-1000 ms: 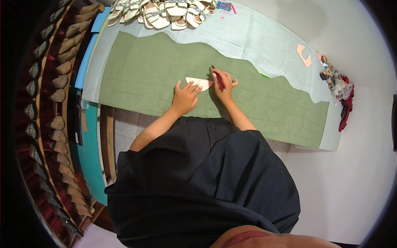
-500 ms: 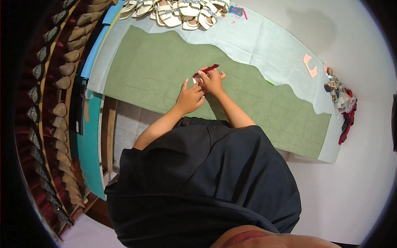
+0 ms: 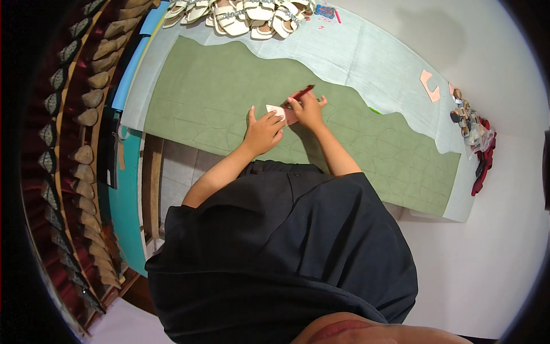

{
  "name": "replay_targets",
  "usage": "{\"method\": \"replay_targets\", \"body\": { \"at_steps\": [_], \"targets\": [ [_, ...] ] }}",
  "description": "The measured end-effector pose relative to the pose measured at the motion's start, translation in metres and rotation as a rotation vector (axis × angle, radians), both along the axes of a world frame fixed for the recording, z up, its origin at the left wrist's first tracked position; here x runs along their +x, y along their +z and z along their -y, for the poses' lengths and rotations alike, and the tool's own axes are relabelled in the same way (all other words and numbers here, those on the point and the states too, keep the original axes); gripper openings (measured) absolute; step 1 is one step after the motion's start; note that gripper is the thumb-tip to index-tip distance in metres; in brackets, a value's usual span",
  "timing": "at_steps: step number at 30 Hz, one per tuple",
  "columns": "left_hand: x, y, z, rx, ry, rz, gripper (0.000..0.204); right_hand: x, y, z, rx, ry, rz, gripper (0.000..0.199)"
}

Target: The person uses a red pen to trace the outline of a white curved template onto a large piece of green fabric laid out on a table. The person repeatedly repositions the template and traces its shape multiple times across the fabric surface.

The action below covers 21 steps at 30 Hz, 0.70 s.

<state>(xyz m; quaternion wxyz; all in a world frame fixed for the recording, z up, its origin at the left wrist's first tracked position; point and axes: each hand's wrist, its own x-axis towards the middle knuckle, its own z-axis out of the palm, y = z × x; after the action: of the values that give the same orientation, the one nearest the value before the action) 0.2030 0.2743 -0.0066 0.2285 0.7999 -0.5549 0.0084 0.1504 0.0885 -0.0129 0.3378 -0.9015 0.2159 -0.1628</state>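
Observation:
A dark red pen (image 3: 307, 90) slants up out of my right hand (image 3: 310, 111), whose fingers are closed around it. Under my hands lies a small pale pink pattern piece (image 3: 276, 110), flat on a green sheet of material (image 3: 229, 74). My left hand (image 3: 264, 132) rests on the piece's near edge with its fingers stretched out and the thumb held apart. Part of the piece is hidden by my fingers. Thin drawn outlines run across the green sheet on both sides of my hands. The pen's tip is hidden by my right hand.
White sandals (image 3: 235, 17) are heaped at the far edge of the table. Another pink pattern piece (image 3: 429, 86) lies at the far right on the pale cloth (image 3: 366, 51). Beyond it sits a cluster of small jars (image 3: 460, 112). Racks of wooden shoe lasts (image 3: 91, 97) stand on the left.
My right hand has moved a little to the right with the pen. The pattern piece now lies flat on the green sheet, with more of it showing, and my left fingers have come down over it.

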Motion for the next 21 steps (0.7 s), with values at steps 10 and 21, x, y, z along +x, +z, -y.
{"method": "replay_targets", "body": {
  "at_steps": [10, 21],
  "targets": [
    [0.021, 0.005, 0.009, 0.085, -0.117, 0.037, 0.025, -0.051, -0.009, 0.021, 0.039, -0.184, -0.010, 0.019],
    [0.064, 0.035, 0.047, 0.346, -0.460, 0.090, 0.010, -0.067, -0.004, 0.015, 0.038, -0.219, 0.015, 0.020]
  ]
}}
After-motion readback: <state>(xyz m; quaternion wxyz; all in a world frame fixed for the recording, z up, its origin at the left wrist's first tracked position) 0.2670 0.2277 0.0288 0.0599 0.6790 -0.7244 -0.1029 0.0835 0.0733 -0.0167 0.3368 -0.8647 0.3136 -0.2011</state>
